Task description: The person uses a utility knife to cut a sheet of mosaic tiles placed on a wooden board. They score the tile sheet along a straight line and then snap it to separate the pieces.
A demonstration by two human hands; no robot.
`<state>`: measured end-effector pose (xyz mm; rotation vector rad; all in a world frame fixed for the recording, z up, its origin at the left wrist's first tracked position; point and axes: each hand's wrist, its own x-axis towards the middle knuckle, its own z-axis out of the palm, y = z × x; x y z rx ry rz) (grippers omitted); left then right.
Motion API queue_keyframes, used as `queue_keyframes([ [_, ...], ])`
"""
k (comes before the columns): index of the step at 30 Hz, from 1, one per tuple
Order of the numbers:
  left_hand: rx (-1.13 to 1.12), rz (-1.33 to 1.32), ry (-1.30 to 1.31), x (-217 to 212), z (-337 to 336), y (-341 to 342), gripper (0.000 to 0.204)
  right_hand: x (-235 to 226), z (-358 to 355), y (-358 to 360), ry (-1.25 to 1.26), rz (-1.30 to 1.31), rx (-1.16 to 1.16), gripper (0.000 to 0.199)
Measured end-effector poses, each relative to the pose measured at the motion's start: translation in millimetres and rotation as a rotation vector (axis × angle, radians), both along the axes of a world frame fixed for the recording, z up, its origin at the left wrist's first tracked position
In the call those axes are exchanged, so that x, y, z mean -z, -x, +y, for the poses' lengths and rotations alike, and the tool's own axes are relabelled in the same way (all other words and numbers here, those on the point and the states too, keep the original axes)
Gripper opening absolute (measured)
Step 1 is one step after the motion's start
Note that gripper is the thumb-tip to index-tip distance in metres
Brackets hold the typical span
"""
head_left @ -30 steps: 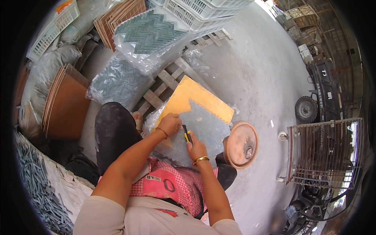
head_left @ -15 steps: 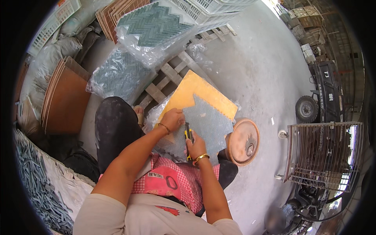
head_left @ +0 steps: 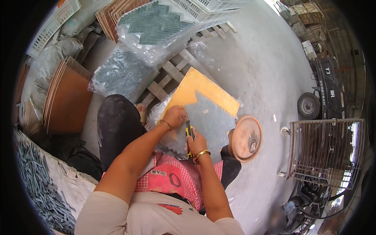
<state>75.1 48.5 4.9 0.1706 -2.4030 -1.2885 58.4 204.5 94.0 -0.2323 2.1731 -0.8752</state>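
Note:
A grey mesh-backed mosaic tile sheet [head_left: 213, 119] with zigzag edges lies on a yellow board [head_left: 199, 84] in front of my lap. In my right hand [head_left: 198, 143] is a yellow and black utility knife [head_left: 189, 134], its front end pointing away from me over the sheet. My left hand [head_left: 175, 116] rests at the left part of the sheet, its fingers pinched together close to the knife's tip. Whatever those fingers hold is too small to make out. Clear plastic wrap [head_left: 159, 111] shows beneath the board's left side.
A rusty round drum [head_left: 246, 139] stands right of the sheet. Beyond the board are a wooden pallet [head_left: 171, 70] and plastic-wrapped green herringbone tile sheets [head_left: 156, 23]. Brown boards [head_left: 68, 98] lean at left, above a sack of loose tile strips [head_left: 39, 184]. A wire-sided cart [head_left: 323, 152] is at right.
The whole view has shifted slightly. My hands, the knife and the tile sheet keep nearly the same places relative to one another, the left fingers still pinched near the knife's tip.

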Motion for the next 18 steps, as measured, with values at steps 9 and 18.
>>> queue_keyframes([
  [9, 0.040, -0.160, -0.099, -9, -8, 4, 0.003, 15, -14, -15, -0.013, 0.069, -0.015, 0.047],
  [18, 0.081, -0.201, -0.181, -5, -12, 2, 0.007, 18, -15, -33, 0.027, 0.016, 0.045, 0.050],
])
